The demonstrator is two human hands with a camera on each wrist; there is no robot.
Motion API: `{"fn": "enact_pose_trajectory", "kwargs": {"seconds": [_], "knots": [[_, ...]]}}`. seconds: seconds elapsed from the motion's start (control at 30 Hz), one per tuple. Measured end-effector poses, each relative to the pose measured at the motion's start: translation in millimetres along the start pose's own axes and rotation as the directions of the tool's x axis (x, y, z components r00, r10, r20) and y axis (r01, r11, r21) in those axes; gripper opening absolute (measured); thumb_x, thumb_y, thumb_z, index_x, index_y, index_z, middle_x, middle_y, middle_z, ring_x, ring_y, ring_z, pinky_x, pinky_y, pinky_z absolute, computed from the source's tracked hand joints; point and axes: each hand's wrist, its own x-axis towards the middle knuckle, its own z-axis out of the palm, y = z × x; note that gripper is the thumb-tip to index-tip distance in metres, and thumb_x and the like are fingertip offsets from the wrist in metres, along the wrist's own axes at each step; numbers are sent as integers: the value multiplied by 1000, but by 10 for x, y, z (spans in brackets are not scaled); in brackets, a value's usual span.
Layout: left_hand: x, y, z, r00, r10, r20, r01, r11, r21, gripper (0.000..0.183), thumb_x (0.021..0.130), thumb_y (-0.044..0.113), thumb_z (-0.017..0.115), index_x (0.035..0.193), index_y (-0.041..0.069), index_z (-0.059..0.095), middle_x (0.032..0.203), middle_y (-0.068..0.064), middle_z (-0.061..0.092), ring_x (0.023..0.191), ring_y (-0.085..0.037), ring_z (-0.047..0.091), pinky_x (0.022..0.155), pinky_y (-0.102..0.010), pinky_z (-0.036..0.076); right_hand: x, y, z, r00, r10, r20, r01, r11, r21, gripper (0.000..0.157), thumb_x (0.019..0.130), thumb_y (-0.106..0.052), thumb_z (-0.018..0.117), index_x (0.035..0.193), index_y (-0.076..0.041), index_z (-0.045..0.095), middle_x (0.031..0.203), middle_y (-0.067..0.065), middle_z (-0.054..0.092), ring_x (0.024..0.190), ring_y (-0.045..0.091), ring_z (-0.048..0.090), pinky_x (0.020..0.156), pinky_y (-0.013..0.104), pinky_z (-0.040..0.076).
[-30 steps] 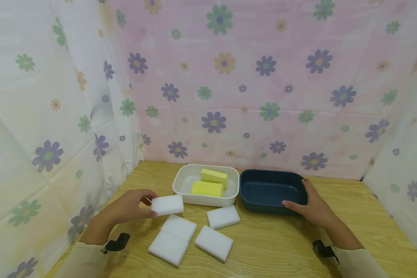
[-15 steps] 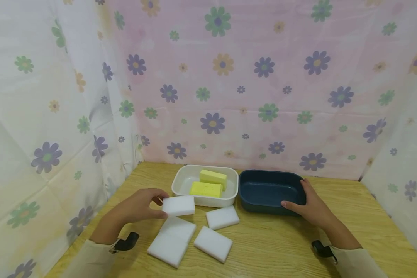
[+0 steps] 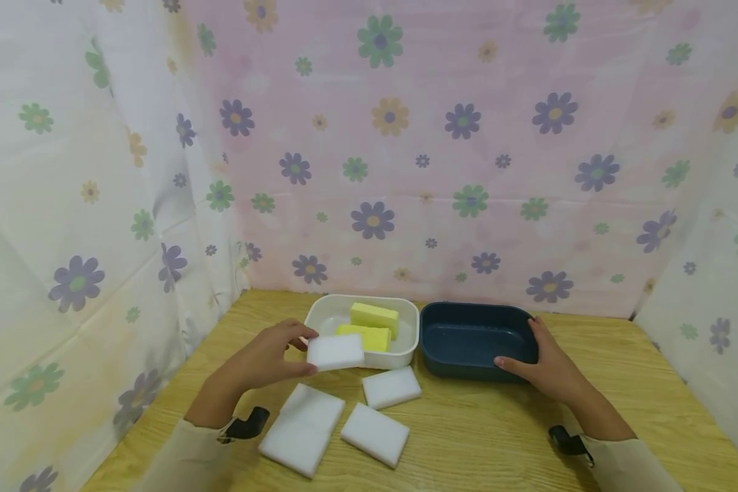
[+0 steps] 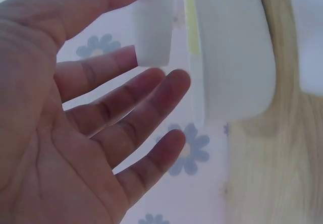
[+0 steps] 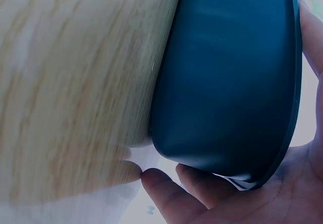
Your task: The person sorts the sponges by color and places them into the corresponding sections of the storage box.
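Observation:
My left hand (image 3: pixel 264 361) pinches a white sponge block (image 3: pixel 335 352) between thumb and index fingertip; the other fingers are spread behind it in the left wrist view. In the head view the block overlaps the front left of a white container (image 3: pixel 398 359). Inside that container are two yellow sponges (image 3: pixel 374 315), one standing on edge behind the other. The right hand (image 3: pixel 553 372) grips the right end of a dark blue container (image 3: pixel 476 370), thumb at the near rim and fingers round the end. Only the bare interior of this container shows.
Several more white sponge blocks (image 3: pixel 375 434) lie on the wooden table (image 3: pixel 480 437) before the containers, two of them (image 3: pixel 303 429) edge to edge on the left. Flowered cloth (image 3: pixel 430 137) hangs behind and at both sides. The two containers stand side by side.
The left hand has carried the white sponge block rightward and slightly up, from left of the white container to over its near edge. My right hand has stayed on the dark blue container.

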Motion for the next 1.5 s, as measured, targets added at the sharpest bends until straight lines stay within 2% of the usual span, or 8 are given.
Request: {"fn": "enact_pose_trajectory", "kwargs": {"seconds": [0.13, 0.37, 0.57, 0.8, 1.03, 1.27, 1.5], "knots": [[72, 62, 40, 999, 13, -51, -13, 1000, 2, 60, 87, 37, 85, 137, 10, 64, 124, 1, 64, 112, -21, 68, 90, -41, 55, 1, -2, 5, 1000, 2, 0, -2, 1000, -2, 126, 89, -66, 71, 166, -8, -10, 170, 25, -16, 150, 63, 6, 107, 82, 21], [220, 213, 88, 994, -14, -105, 7, 998, -62, 67, 86, 34, 86, 143, 10, 60, 126, -1, 67, 115, -23, 67, 99, -54, 52, -2, -8, 2, 1000, -3, 1, 3, 1000, 8, 126, 89, -66, 71, 166, -8, -10, 170, 23, -18, 151, 62, 4, 107, 82, 21], [351, 383, 127, 988, 2, -156, -12, 998, -62, 65, 86, 34, 86, 141, 9, 61, 131, -3, 67, 115, -23, 67, 100, -52, 52, 4, 11, 13, 1000, -5, -3, 5, 1000, 7, 126, 89, -66, 71, 166, -8, -10, 170, 24, -17, 151, 62, 4, 107, 82, 20], [473, 545, 120, 971, 12, -237, -34, 996, -86, 67, 85, 32, 88, 142, 9, 60, 135, -4, 65, 115, -23, 68, 99, -48, 53, 4, 7, 20, 1000, -1, -2, 1, 1000, 4, 126, 89, -66, 71, 166, -8, -10, 170, 23, -18, 151, 62, 5, 107, 82, 21], [659, 752, 170, 967, 38, -252, -62, 994, -89, 66, 84, 32, 88, 141, 9, 61, 133, -4, 66, 114, -25, 69, 94, -44, 57, -11, -13, 7, 1000, 1, 4, -1, 1000, 6, 124, 90, -63, 71, 166, -8, -10, 170, 23, -20, 151, 62, 4, 107, 83, 20], [851, 1025, 240, 965, 33, -260, -83, 980, -183, 65, 85, 31, 88, 142, 14, 61, 132, -3, 66, 115, -26, 68, 95, -47, 56, -3, -23, 5, 1000, 4, 5, -4, 1000, 2, 124, 90, -64, 71, 166, -8, -10, 170, 24, -19, 151, 62, 4, 107, 83, 20], [1018, 1202, 344, 964, 3, -266, -78, 959, -272, 71, 86, 33, 87, 147, 13, 57, 130, -4, 66, 117, -28, 68, 95, -46, 57, -17, -19, 4, 1000, 1, -6, -1, 1000, 3, 125, 89, -64, 72, 166, -7, -9, 170, 24, -18, 150, 63, 5, 107, 83, 20]]}}
